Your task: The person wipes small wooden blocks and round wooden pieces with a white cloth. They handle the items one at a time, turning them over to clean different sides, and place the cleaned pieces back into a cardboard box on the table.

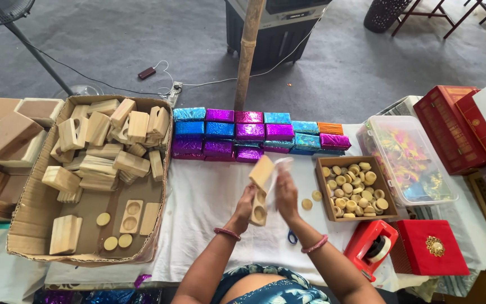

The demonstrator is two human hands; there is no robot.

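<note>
Between cardboard box and disc tray, left hand fingers clasping wooden block, right hand flat against it.

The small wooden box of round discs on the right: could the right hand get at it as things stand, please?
Probably yes, once freed. The box of discs is open-topped, just right of the right hand, with only bare white cloth and two loose discs between. The fingers seem occupied at the wooden block, though.

Pink bangles on both wrists, blue floral dress.
</note>
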